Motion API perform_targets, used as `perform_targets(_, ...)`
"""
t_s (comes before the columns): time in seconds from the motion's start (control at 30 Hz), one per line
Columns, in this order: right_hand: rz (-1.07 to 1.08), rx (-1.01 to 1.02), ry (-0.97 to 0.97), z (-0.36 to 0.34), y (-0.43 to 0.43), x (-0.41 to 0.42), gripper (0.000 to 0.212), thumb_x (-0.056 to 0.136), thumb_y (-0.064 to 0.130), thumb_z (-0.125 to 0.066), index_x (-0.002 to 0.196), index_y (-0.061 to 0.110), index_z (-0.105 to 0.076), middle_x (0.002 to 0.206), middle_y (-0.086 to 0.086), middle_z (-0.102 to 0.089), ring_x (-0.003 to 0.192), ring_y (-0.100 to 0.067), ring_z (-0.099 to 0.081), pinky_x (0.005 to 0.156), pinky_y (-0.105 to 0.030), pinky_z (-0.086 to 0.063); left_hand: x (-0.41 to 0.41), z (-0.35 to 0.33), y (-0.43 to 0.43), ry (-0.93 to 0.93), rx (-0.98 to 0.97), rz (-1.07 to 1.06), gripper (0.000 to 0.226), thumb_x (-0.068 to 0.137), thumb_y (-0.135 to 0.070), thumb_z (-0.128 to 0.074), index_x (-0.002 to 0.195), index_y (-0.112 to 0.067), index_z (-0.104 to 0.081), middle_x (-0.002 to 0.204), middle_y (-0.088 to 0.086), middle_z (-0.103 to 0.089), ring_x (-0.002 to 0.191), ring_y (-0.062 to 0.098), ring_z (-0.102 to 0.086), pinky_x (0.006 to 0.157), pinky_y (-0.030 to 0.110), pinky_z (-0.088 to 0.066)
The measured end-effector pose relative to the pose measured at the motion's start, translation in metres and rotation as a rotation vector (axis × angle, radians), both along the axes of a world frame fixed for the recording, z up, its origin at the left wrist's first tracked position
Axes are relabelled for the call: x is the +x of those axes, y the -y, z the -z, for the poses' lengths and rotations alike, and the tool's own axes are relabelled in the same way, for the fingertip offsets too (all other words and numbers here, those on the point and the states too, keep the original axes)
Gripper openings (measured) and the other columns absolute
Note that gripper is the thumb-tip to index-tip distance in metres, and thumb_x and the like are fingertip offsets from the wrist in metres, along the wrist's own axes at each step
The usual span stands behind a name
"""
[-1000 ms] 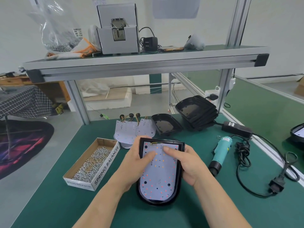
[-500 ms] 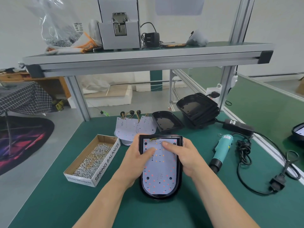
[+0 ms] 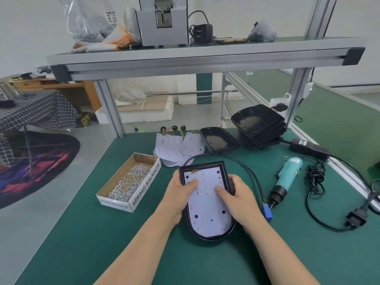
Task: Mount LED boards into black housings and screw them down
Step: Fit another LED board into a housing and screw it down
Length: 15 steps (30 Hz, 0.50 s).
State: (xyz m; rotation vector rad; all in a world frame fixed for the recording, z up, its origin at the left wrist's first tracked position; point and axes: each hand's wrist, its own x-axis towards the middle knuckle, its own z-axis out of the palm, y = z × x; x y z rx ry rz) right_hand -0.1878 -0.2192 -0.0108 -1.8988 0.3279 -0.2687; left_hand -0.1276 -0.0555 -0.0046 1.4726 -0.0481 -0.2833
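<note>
A black housing (image 3: 205, 237) lies on the green table in front of me with a white LED board (image 3: 207, 210) seated inside it. My left hand (image 3: 176, 194) grips the housing's left side, its thumb pressing on the board. My right hand (image 3: 239, 199) grips the right side, thumb on the board too. A cable runs from the housing's far end round to a blue plug (image 3: 268, 211). A teal electric screwdriver (image 3: 286, 177) lies to the right. A cardboard box of screws (image 3: 128, 182) sits to the left.
Spare LED boards (image 3: 176, 147) lie behind the housing, beside one bare housing (image 3: 218, 140) and a stack of housings (image 3: 260, 126). A black power brick (image 3: 308, 149) and coiled cord (image 3: 316, 182) lie at right. An aluminium shelf (image 3: 185, 58) spans overhead.
Both thumbs slid down the board toward its middle, and my hands now clasp the housing's sides. The housing has shifted slightly and its cable and blue plug have come into view at right.
</note>
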Motion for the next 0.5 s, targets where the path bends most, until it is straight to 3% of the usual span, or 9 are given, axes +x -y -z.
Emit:
perform_targets(0.1,0.049,0.004,0.018,0.007,-0.001,-0.007,0.026,0.091,0.019,-0.069,0.115,0.028,-0.062,0.104,0.019,-0.068,0.098,-0.004,-0.065,0.085,-0.028,-0.05,-0.003,-0.001,0.001,-0.03,0.066,0.025,0.026,0.096,-0.004,-0.06,0.12,-0.014,-0.058,0.118,0.007,-0.071,0.109,0.025,-0.069,0.097,0.046,-0.055)
perform_targets(0.2,0.067,0.015,-0.017,0.01,-0.001,-0.011,0.032,0.091,0.014,-0.067,0.12,0.028,-0.06,0.106,0.02,-0.066,0.101,-0.007,-0.064,0.087,-0.032,-0.049,-0.007,-0.007,0.002,-0.014,0.27,0.059,0.008,0.096,-0.025,-0.062,0.103,-0.024,-0.06,0.103,-0.003,-0.071,0.096,0.016,-0.069,0.079,0.029,-0.056)
perform_targets(0.23,0.071,0.014,-0.025,0.012,0.0,-0.011,0.033,0.091,0.013,-0.067,0.12,0.028,-0.06,0.106,0.02,-0.067,0.101,-0.009,-0.064,0.088,-0.033,-0.05,-0.005,-0.01,-0.001,0.018,0.401,0.026,0.013,0.095,-0.038,-0.061,0.099,-0.026,-0.057,0.098,-0.007,-0.068,0.091,0.011,-0.066,0.071,0.025,-0.051)
perform_targets(0.3,0.085,0.012,-0.026,0.015,0.001,-0.01,0.033,0.09,0.013,-0.067,0.119,0.029,-0.061,0.106,0.018,-0.068,0.1,-0.011,-0.065,0.087,-0.035,-0.05,0.005,-0.018,-0.016,0.175,0.619,-0.144,0.027,0.098,-0.048,-0.053,0.104,-0.023,-0.06,0.091,-0.008,-0.066,0.083,0.014,-0.065,0.069,0.032,-0.049)
perform_targets(0.4,0.104,0.003,-0.014,0.019,0.001,-0.009,0.032,0.09,0.014,-0.067,0.116,0.03,-0.062,0.1,0.02,-0.068,0.094,-0.002,-0.063,0.073,-0.026,-0.047,0.042,-0.037,-0.069,0.387,0.859,-0.395,0.02,0.099,-0.017,-0.053,0.104,-0.018,-0.072,0.102,-0.001,-0.071,0.083,0.017,-0.061,0.074,0.033,-0.051)
perform_targets(0.5,0.111,-0.023,-0.019,0.021,-0.002,-0.005,0.03,0.089,0.017,-0.068,0.114,0.032,-0.061,0.097,0.023,-0.065,0.091,0.005,-0.059,0.07,-0.024,-0.043,0.077,-0.05,-0.124,0.235,1.276,-0.22,0.031,0.09,0.001,-0.058,0.104,-0.019,-0.076,0.114,-0.001,-0.072,0.096,0.02,-0.067,0.085,0.033,-0.055)
